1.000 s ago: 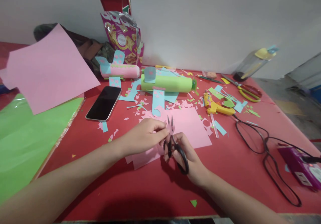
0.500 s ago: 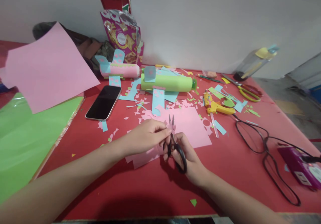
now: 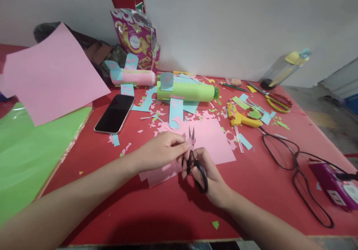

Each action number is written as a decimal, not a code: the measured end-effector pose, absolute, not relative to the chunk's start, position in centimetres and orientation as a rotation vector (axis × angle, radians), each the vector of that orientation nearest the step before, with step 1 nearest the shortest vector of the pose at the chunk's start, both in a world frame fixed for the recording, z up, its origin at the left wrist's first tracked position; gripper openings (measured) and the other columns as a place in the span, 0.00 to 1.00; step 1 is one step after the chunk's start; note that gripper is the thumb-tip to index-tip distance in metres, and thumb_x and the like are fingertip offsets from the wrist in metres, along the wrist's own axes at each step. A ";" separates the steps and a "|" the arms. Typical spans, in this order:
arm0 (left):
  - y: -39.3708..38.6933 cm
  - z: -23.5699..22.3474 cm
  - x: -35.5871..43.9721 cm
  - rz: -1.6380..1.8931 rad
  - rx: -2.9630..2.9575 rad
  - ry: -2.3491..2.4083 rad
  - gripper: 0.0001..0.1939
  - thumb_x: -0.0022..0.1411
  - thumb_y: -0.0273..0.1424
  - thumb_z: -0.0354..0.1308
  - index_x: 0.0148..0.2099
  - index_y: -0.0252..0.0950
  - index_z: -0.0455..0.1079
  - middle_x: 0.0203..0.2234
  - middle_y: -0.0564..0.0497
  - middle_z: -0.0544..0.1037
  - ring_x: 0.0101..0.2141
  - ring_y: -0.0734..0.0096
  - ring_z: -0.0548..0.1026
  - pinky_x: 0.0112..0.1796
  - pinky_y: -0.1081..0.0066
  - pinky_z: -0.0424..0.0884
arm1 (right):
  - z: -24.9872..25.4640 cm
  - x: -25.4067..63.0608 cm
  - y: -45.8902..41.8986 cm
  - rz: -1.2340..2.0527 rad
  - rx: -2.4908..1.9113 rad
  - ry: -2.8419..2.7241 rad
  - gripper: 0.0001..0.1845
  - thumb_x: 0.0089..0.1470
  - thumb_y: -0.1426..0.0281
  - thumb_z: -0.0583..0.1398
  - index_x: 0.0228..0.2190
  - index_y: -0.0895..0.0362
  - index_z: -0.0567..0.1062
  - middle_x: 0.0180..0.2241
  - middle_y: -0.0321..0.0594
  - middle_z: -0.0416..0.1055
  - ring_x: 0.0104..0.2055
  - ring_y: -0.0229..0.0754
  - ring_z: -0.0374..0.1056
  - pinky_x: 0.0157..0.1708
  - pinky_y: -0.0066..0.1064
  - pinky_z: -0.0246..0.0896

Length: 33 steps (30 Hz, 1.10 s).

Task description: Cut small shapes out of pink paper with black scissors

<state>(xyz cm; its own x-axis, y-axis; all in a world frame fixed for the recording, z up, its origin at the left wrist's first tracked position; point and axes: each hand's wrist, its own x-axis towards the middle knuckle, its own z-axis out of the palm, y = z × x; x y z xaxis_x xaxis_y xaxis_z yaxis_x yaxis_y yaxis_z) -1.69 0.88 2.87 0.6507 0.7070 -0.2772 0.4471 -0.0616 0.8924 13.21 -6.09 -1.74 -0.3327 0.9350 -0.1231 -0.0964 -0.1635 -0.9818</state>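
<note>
Black-handled scissors (image 3: pixel 200 175) sit in my right hand (image 3: pixel 214 179), fingers through the loops and the blades slightly apart, pointing away from me. My left hand (image 3: pixel 165 149) is closed in a pinch by the blades on a small piece of pink paper (image 3: pixel 191 145), mostly hidden by the fingers. Under both hands lies a larger sheet of pink paper (image 3: pixel 218 141). Behind it rests a green paper-wrapped bottle (image 3: pixel 192 92) with light blue paper wings (image 3: pixel 176 112). A similar pink-wrapped bottle (image 3: pixel 137 77) lies to its left.
A phone (image 3: pixel 115 113) and a green sheet (image 3: pixel 36 149) lie left, beneath a raised pink sheet (image 3: pixel 56 74). To the right are a yellow glue gun (image 3: pixel 243 119) with its cord, a purple power strip (image 3: pixel 332 184), pliers (image 3: pixel 279 100) and a clear bottle (image 3: pixel 285 71). Paper scraps litter the table.
Hands, scissors and the small pink paper hold almost the same position. The view has shifted very slightly.
</note>
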 end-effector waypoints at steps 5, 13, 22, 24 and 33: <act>1.0 3.1 -1.9 0.291 1.771 0.975 0.15 0.56 0.30 0.44 0.21 0.33 0.64 0.17 0.56 0.65 0.23 0.77 0.65 0.26 0.77 0.60 | -1.8 13.2 -6.2 1.626 -1.052 -1.259 0.18 0.48 0.53 0.53 0.30 0.53 0.54 0.25 0.32 0.60 0.25 0.35 0.57 0.27 0.31 0.53; 1.3 3.3 -2.3 0.361 1.777 1.031 0.14 0.56 0.31 0.44 0.21 0.34 0.63 0.17 0.56 0.65 0.22 0.76 0.65 0.25 0.77 0.59 | -2.2 13.3 -6.2 1.636 -1.032 -1.261 0.17 0.48 0.55 0.54 0.29 0.53 0.55 0.24 0.32 0.61 0.25 0.36 0.59 0.27 0.32 0.55; 1.5 3.6 -2.6 0.433 1.912 1.157 0.14 0.55 0.32 0.44 0.19 0.35 0.56 0.17 0.57 0.62 0.22 0.77 0.61 0.25 0.77 0.57 | -1.8 13.0 -6.1 1.647 -1.040 -1.227 0.17 0.47 0.55 0.55 0.28 0.53 0.55 0.24 0.32 0.61 0.25 0.35 0.59 0.27 0.32 0.55; 1.4 3.7 -2.6 0.447 1.922 1.164 0.13 0.55 0.32 0.44 0.20 0.35 0.56 0.17 0.57 0.62 0.22 0.77 0.61 0.25 0.76 0.57 | -1.8 13.0 -6.2 1.657 -1.038 -1.221 0.17 0.47 0.55 0.55 0.28 0.53 0.55 0.24 0.32 0.61 0.25 0.35 0.59 0.27 0.31 0.55; 1.4 3.8 -2.7 0.510 1.959 1.196 0.12 0.55 0.32 0.45 0.22 0.35 0.58 0.20 0.55 0.67 0.25 0.75 0.65 0.28 0.76 0.60 | -2.0 13.1 -6.2 1.656 -1.033 -1.254 0.17 0.48 0.55 0.54 0.29 0.53 0.54 0.24 0.31 0.59 0.25 0.35 0.57 0.27 0.31 0.53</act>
<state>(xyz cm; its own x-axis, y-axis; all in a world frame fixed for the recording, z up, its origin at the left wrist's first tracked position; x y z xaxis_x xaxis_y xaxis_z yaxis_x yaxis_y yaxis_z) -2.74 1.44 3.78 0.4792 0.8761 -0.0540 0.5679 -0.2625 0.7801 13.09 -6.17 -2.00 -0.3477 0.9273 -0.1389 -0.1179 -0.1902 -0.9746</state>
